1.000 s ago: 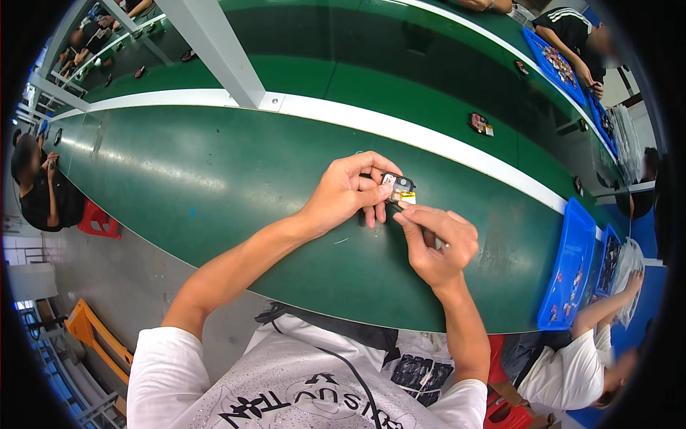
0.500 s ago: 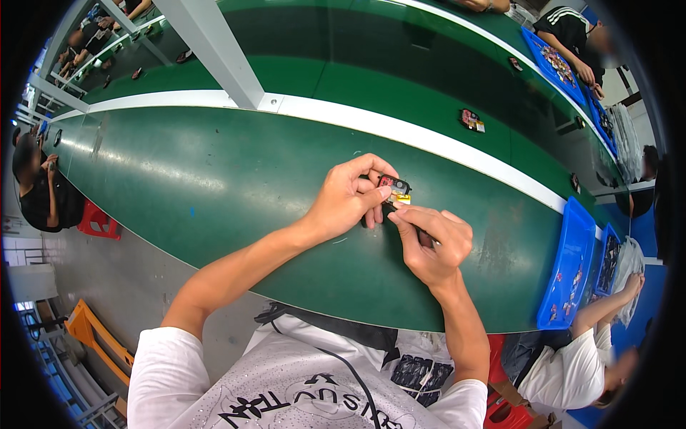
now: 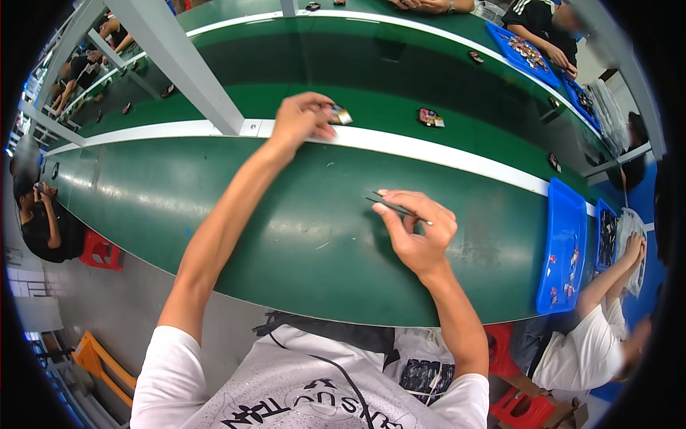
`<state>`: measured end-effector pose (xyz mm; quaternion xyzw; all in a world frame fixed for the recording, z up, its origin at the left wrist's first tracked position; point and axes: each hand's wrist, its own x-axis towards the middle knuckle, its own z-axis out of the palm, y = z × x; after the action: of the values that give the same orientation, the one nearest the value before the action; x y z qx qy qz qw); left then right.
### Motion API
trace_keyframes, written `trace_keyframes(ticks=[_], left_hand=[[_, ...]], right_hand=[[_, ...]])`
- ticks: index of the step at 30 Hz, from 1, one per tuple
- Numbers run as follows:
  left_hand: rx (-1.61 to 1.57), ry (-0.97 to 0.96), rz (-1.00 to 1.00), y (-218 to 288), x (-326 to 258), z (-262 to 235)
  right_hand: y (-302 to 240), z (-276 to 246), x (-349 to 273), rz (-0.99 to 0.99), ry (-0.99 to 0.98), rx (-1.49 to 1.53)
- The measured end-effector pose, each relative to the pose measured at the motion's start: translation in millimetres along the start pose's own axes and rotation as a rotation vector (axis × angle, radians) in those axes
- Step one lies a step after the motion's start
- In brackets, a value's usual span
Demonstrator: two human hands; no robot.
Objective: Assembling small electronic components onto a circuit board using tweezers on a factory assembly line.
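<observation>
Out over the white strip, left hand (image 3: 300,121) pinches a small dark part (image 3: 340,114), seemingly finished and being set on the far belt (image 3: 400,68); right hand (image 3: 418,232) waits, fingers pressed on tweezers (image 3: 393,207).

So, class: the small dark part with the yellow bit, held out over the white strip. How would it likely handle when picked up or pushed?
The small part probably weighs little: the left hand carries it by fingertips alone. It looks flat, so it would likely slide, not roll. Being so small, it may slip easily.
</observation>
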<state>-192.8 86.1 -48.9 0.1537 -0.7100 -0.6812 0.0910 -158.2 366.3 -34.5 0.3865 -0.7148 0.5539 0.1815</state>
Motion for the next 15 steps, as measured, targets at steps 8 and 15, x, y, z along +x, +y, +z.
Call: trace_keyframes(ticks=[8, 15], left_hand=[[1.238, 0.543, 0.150, 11.4, 65.6, -34.0], [0.519, -0.211, 0.116, 26.7, 73.0, 95.4]], right_hand=[[7.2, -0.5, -4.4, -0.142, -0.020, -0.084], [5.7, -4.6, -8.1, -0.136, -0.059, -0.097]])
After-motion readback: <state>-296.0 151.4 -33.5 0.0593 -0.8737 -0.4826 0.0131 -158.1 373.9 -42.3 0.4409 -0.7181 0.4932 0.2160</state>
